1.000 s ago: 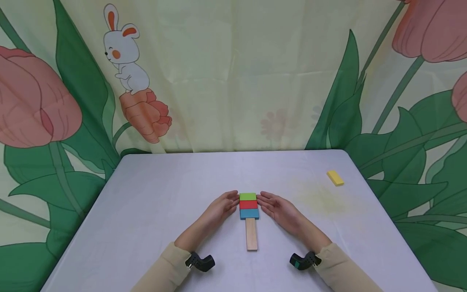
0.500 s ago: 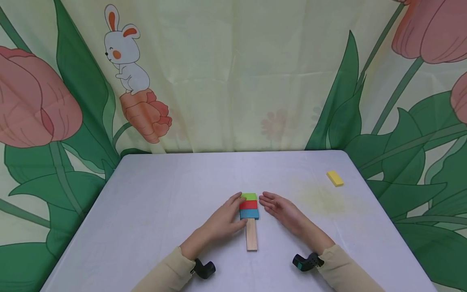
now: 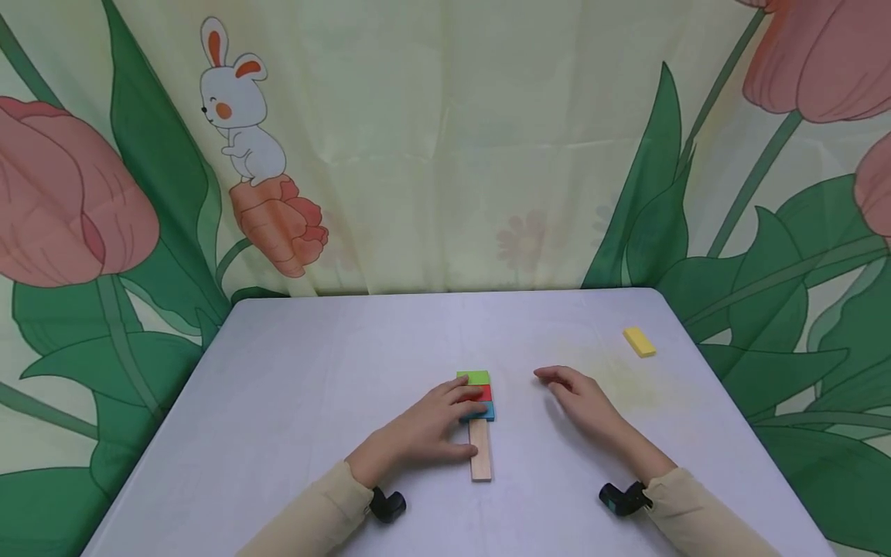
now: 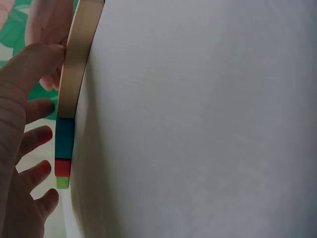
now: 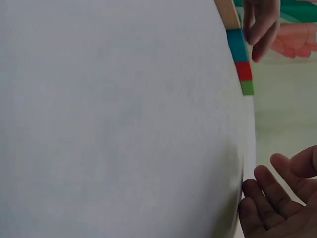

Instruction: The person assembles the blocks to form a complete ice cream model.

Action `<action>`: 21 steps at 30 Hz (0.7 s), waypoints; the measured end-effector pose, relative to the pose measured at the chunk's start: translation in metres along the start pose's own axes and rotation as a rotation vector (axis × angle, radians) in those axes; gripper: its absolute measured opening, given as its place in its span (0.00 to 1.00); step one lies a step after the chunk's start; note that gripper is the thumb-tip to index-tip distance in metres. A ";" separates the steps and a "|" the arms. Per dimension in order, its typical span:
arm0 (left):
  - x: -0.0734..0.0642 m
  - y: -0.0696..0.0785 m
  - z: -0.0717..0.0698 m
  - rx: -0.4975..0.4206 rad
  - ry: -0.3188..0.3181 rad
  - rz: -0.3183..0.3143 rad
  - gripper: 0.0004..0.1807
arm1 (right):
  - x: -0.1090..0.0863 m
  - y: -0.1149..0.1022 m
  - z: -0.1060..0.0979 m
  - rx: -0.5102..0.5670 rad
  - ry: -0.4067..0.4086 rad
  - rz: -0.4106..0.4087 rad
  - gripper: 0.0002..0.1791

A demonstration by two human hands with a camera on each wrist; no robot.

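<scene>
A plain wooden block (image 3: 481, 467) lies lengthwise on the table, with a blue block (image 5: 237, 45), a red block (image 5: 243, 71) and a green block (image 3: 474, 377) lined up crosswise beyond its far end. Over this row spreads my left hand (image 3: 425, 422), its fingers loosely bent above the red and blue blocks and partly covering them. Its thumb reaches the wooden block's side in the left wrist view; nothing is gripped. My right hand (image 3: 588, 404) hovers to the right of the row, fingers relaxed and holding nothing.
A yellow block (image 3: 639, 342) lies alone towards the far right of the white-covered table (image 3: 313, 348). Behind the table's back edge hangs a curtain (image 3: 418, 155) printed with tulips and a rabbit.
My left hand has moved from the left side of the coloured blocks to over the row. My right hand has drawn away from the blocks to the right. The blocks keep their places.
</scene>
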State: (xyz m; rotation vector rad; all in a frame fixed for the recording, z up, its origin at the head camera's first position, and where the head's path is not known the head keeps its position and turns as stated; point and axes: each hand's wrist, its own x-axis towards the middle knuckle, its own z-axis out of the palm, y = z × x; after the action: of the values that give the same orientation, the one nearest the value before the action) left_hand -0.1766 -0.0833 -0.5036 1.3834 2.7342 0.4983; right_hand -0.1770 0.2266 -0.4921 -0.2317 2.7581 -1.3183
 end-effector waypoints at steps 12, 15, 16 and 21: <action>0.004 -0.001 -0.008 -0.001 -0.047 0.022 0.34 | 0.002 0.048 -0.069 -0.395 0.111 -0.043 0.15; 0.004 0.000 -0.010 -0.013 -0.062 0.011 0.35 | 0.006 0.054 -0.088 -0.394 0.139 0.054 0.16; 0.004 0.000 -0.011 -0.017 -0.066 0.007 0.35 | 0.007 0.055 -0.093 -0.382 0.149 0.086 0.16; 0.004 0.001 -0.011 -0.020 -0.078 -0.008 0.35 | 0.012 0.063 -0.114 -0.326 0.232 0.219 0.19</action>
State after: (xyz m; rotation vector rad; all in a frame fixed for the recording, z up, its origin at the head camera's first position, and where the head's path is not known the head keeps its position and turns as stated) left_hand -0.1799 -0.0826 -0.4926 1.3573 2.6651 0.4602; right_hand -0.2103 0.3516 -0.4696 0.2159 3.0720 -0.8912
